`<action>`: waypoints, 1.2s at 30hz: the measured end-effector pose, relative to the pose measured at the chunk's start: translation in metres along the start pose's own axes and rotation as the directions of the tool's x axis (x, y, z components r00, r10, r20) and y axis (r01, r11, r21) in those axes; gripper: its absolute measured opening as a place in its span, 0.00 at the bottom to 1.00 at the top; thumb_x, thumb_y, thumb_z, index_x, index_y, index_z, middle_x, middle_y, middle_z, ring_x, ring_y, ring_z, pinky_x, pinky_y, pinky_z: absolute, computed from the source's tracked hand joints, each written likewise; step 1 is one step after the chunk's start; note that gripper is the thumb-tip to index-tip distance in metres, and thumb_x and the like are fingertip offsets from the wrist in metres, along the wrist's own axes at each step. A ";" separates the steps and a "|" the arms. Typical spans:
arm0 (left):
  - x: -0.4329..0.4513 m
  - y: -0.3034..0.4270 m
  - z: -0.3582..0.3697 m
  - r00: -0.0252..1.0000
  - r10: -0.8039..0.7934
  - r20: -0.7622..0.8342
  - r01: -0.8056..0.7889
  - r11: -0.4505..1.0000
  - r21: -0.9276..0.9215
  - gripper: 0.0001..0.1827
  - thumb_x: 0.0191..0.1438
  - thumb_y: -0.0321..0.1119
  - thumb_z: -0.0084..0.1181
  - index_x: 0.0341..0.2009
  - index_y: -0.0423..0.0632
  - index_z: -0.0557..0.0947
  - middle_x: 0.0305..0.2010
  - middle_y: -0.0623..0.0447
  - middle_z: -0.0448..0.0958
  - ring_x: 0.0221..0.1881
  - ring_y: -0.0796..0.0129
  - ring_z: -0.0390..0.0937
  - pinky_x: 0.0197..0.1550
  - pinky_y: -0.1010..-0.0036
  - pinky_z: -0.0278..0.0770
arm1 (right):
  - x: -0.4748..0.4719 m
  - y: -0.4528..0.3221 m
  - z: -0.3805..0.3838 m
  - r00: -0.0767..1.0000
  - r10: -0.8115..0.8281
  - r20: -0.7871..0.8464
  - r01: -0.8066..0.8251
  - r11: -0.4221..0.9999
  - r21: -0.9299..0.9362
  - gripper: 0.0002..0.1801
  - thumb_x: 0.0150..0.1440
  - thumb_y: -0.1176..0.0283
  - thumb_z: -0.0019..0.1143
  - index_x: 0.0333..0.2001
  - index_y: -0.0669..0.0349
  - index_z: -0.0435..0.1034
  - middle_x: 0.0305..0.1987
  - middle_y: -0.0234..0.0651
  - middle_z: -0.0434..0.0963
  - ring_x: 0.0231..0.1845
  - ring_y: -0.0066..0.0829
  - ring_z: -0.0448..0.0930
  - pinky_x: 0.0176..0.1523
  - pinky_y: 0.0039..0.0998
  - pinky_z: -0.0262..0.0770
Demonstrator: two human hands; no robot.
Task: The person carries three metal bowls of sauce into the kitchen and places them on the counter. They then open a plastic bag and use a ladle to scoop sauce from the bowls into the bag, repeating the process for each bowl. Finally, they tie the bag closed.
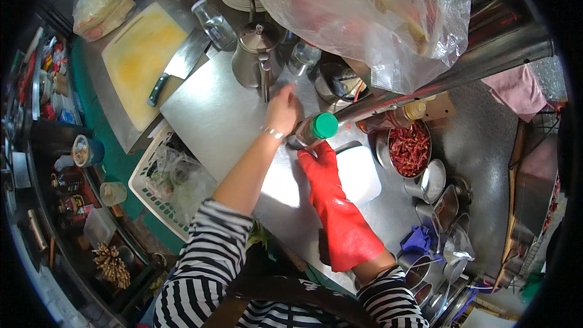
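My left hand [283, 110] is bare, with a bracelet at the wrist, and slightly blurred over the steel counter [214, 100]. It lies just left of a jar with a green lid [325, 125]; whether it touches the jar or holds anything cannot be told. A long red rubber glove covers my right hand [319, 157], whose fingers reach the near side of the jar. The jar hides the fingertips, so the grip is unclear. To the right of the glove lies a white plastic container or lid [360, 176]. A steel kettle [256, 54] stands beyond my left hand.
A cleaver [180, 61] lies beside a yellow-stained cutting board [141, 61]. Dried red chilies [409, 149] fill a steel bowl on the right, near steel containers [426, 182]. A plastic bag [364, 13] hangs above a metal pipe [492, 64]. A white basket [145, 182] holds plastic bags.
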State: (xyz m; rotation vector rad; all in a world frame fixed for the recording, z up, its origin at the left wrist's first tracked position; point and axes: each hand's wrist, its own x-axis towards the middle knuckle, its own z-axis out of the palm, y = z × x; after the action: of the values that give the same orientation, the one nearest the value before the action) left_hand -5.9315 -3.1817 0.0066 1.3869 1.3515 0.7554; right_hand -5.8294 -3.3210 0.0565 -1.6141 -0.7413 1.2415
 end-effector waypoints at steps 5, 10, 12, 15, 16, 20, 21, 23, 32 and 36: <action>-0.078 -0.034 -0.005 0.904 0.370 0.215 -0.208 0.819 -0.534 0.37 0.48 0.20 0.46 0.66 0.41 0.59 0.65 0.49 0.63 0.67 0.63 0.60 0.68 0.68 0.55 | 0.008 0.004 0.003 0.998 -0.040 0.040 0.041 0.999 -0.029 0.29 0.52 0.79 0.56 0.59 0.66 0.63 0.52 0.41 0.75 0.50 0.32 0.77 0.54 0.29 0.72; -0.096 -0.012 0.008 0.834 0.551 0.033 -0.541 0.828 -0.149 0.43 0.41 0.25 0.55 0.65 0.38 0.58 0.61 0.39 0.63 0.64 0.51 0.62 0.64 0.65 0.62 | 0.025 0.043 -0.015 0.996 -0.052 0.075 0.046 0.995 0.086 0.28 0.52 0.83 0.49 0.58 0.66 0.63 0.51 0.41 0.75 0.51 0.32 0.76 0.52 0.28 0.72; -0.096 -0.001 0.003 0.862 0.504 0.056 -0.489 0.856 -0.167 0.41 0.45 0.27 0.58 0.65 0.40 0.58 0.61 0.40 0.64 0.63 0.52 0.63 0.63 0.65 0.63 | 0.031 0.034 -0.019 0.994 -0.008 0.113 -0.006 0.993 0.120 0.28 0.51 0.84 0.48 0.59 0.66 0.63 0.54 0.41 0.74 0.55 0.34 0.74 0.56 0.30 0.70; -0.087 -0.001 0.010 0.901 0.430 0.059 -0.411 0.890 -0.199 0.40 0.49 0.31 0.62 0.65 0.43 0.59 0.60 0.41 0.65 0.62 0.53 0.65 0.61 0.65 0.64 | 0.024 0.024 -0.012 0.988 -0.037 0.149 0.039 0.999 -0.008 0.28 0.54 0.81 0.50 0.61 0.66 0.61 0.57 0.40 0.72 0.56 0.32 0.74 0.58 0.29 0.69; -0.082 0.000 0.017 0.906 0.421 0.027 -0.409 0.893 -0.189 0.39 0.50 0.33 0.62 0.64 0.43 0.60 0.58 0.41 0.66 0.60 0.52 0.66 0.60 0.65 0.66 | 0.021 0.027 -0.013 0.986 -0.053 0.156 0.047 0.998 0.046 0.27 0.55 0.81 0.51 0.61 0.67 0.61 0.57 0.41 0.72 0.56 0.32 0.73 0.58 0.29 0.69; -0.056 0.005 0.034 0.898 0.439 -0.039 -0.441 0.890 -0.115 0.38 0.51 0.35 0.63 0.63 0.43 0.60 0.56 0.39 0.67 0.58 0.50 0.68 0.57 0.64 0.68 | -0.008 0.027 -0.006 0.978 -0.026 0.205 0.005 0.995 0.099 0.27 0.55 0.82 0.49 0.60 0.70 0.61 0.57 0.43 0.72 0.56 0.32 0.73 0.58 0.27 0.68; -0.051 0.004 0.036 0.899 0.435 -0.044 -0.437 0.894 -0.095 0.38 0.50 0.36 0.63 0.63 0.43 0.60 0.56 0.39 0.67 0.58 0.50 0.68 0.58 0.63 0.68 | -0.017 0.030 -0.004 0.974 -0.026 0.226 0.009 0.997 0.079 0.27 0.54 0.83 0.49 0.60 0.71 0.61 0.57 0.43 0.71 0.56 0.32 0.73 0.58 0.27 0.67; -0.050 0.000 0.037 0.878 0.469 -0.096 -0.468 0.883 0.040 0.41 0.49 0.34 0.63 0.65 0.43 0.58 0.58 0.39 0.66 0.59 0.48 0.66 0.61 0.62 0.65 | -0.024 0.046 0.003 0.972 -0.039 0.233 0.055 0.997 -0.062 0.29 0.54 0.80 0.50 0.60 0.72 0.59 0.53 0.43 0.74 0.53 0.31 0.76 0.54 0.28 0.71; -0.145 -0.032 -0.072 0.813 0.232 -0.534 -0.270 0.963 0.008 0.28 0.54 0.29 0.56 0.60 0.41 0.65 0.54 0.41 0.69 0.48 0.57 0.74 0.48 0.66 0.76 | -0.020 0.059 0.062 0.538 -0.627 0.563 0.764 0.082 -0.640 0.39 0.45 0.58 0.64 0.59 0.64 0.63 0.61 0.51 0.67 0.65 0.51 0.64 0.70 0.50 0.48; -0.144 -0.044 -0.158 0.773 0.140 -0.619 -0.086 0.990 0.116 0.27 0.56 0.33 0.56 0.59 0.39 0.66 0.52 0.40 0.70 0.42 0.60 0.77 0.42 0.69 0.77 | -0.012 0.052 0.094 0.528 -0.687 0.499 0.754 0.108 -0.648 0.36 0.48 0.58 0.61 0.59 0.63 0.64 0.62 0.52 0.67 0.66 0.52 0.63 0.70 0.51 0.48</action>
State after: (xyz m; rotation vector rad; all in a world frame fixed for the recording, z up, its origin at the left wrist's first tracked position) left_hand -6.1178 -3.2896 0.0413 1.3386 1.8355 1.3432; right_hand -5.9261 -3.3222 0.0091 -1.4469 -2.1267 0.0929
